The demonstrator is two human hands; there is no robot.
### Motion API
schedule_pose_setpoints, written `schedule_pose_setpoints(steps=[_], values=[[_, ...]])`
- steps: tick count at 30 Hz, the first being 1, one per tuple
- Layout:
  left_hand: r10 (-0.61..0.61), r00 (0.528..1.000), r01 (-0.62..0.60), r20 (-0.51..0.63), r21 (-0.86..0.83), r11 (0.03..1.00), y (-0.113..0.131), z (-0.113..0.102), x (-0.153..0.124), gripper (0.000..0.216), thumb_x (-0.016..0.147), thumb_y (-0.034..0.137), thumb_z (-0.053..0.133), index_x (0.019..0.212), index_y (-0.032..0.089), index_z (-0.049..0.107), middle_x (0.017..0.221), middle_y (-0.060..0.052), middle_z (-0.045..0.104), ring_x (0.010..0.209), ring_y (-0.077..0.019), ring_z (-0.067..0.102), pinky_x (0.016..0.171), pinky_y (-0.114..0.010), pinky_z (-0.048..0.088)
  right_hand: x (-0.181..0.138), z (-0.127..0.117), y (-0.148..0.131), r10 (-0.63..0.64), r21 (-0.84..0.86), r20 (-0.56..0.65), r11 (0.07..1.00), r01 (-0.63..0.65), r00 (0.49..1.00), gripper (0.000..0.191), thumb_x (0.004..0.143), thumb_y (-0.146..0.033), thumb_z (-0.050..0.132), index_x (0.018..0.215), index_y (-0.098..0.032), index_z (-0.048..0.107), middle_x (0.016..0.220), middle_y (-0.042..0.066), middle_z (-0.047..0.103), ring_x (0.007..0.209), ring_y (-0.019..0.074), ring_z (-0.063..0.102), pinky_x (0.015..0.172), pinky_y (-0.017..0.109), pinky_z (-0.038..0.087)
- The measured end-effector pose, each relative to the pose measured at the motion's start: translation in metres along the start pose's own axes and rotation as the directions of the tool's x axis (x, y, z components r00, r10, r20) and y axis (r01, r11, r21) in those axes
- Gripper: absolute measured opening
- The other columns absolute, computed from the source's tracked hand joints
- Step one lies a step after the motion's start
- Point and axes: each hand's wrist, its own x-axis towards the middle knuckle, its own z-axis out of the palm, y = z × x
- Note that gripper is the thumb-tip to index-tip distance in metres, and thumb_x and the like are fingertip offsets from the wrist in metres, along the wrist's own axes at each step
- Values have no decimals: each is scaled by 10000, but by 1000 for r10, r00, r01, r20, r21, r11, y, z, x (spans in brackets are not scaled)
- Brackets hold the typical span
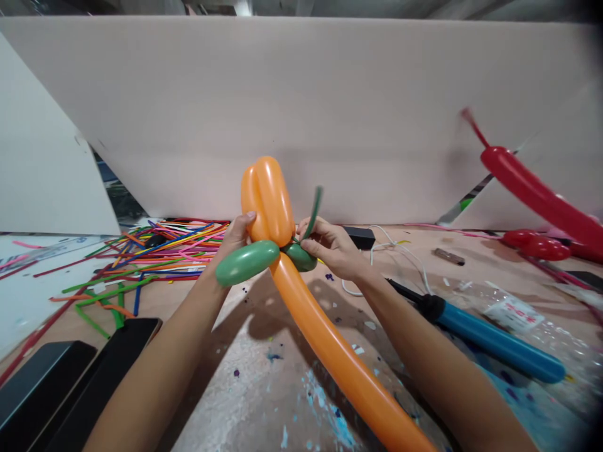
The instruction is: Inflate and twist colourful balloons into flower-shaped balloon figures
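My left hand is closed round the side of an orange balloon, whose upper part is twisted into fat upright lobes. From the twist its long orange tail runs down to the lower right. A green balloon is wrapped at the twist, one inflated segment pointing left and a shorter one to the right. My right hand pinches the green balloon beside the twist, near its thin uninflated tail, which sticks up above the fingers. The knot itself is partly hidden by the fingers.
Many uninflated balloons lie heaped at the left. A blue hand pump and clear plastic packaging lie at the right, below a red balloon. Black boxes stand front left; a pale panel rises behind.
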Motion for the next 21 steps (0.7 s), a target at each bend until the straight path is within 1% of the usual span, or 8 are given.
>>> schedule_pose_setpoints(steps=[3, 6, 8, 11, 13, 17, 19, 21], values=[[9, 1000, -9, 5, 4, 1000, -3, -8, 4, 517, 652, 512, 699, 987, 123, 647, 847, -111, 728, 810, -291, 694, 711, -388, 554, -2, 1, -6, -20, -19, 6, 1000, 20, 1000, 128, 865, -322, 613, 867, -195, 598, 948, 50, 595, 889, 172, 578, 784, 323, 464], [76, 996, -75, -37, 14, 997, -4, -13, 8, 433, 655, 449, 717, 928, 121, 651, 775, -82, 721, 709, -245, 689, 666, -354, 557, -4, 4, -18, -174, -258, -2, 951, 168, 985, 13, 857, -217, 607, 851, -205, 608, 982, 59, 648, 965, 197, 582, 868, 372, 451], [103, 993, -103, -56, 16, 995, -4, -16, 10, 388, 661, 422, 722, 896, 122, 649, 736, -64, 711, 640, -219, 677, 626, -338, 552, -7, 7, -27, -266, -410, 63, 872, 268, 962, 97, 825, -125, 603, 850, -218, 609, 1006, 44, 680, 1000, 207, 574, 916, 396, 438], [129, 988, -127, -79, 29, 991, -3, -17, 10, 360, 660, 403, 731, 881, 131, 650, 712, -49, 706, 600, -205, 666, 584, -324, 539, -10, 8, -38, -279, -461, 167, 826, 325, 946, 189, 803, -63, 575, 884, -232, 602, 1015, 26, 700, 1004, 210, 584, 904, 399, 455], [141, 987, -137, -80, 53, 989, -2, -17, 9, 354, 663, 404, 732, 872, 129, 655, 687, -40, 699, 598, -205, 663, 575, -317, 528, -12, 7, -41, -235, -415, 162, 865, 282, 958, 151, 840, -93, 563, 902, -222, 610, 980, 35, 702, 945, 194, 610, 846, 372, 480], [133, 985, -123, -109, 94, 988, -1, -20, 9, 345, 664, 413, 739, 834, 125, 656, 660, -32, 690, 608, -197, 658, 568, -295, 512, -13, 8, -39, -21, -161, 59, 987, 30, 998, 71, 898, -237, 579, 893, -194, 635, 895, 46, 695, 806, 156, 640, 730, 313, 514], [133, 976, -122, -172, 73, 990, 0, -25, 11, 342, 648, 402, 751, 835, 133, 651, 697, -38, 706, 625, -190, 660, 585, -295, 529, -13, 11, -38, 70, -7, 80, 998, -70, 994, 99, 885, -285, 613, 883, -187, 631, 858, 40, 687, 772, 146, 645, 693, 294, 527], [141, 965, -133, -219, 51, 990, 1, -29, 12, 364, 628, 403, 764, 849, 137, 648, 737, -43, 718, 639, -185, 662, 613, -303, 549, -13, 14, -37, 118, 66, 139, 990, -128, 983, 125, 881, -308, 629, 881, -183, 627, 825, 32, 677, 749, 138, 647, 680, 284, 533]])
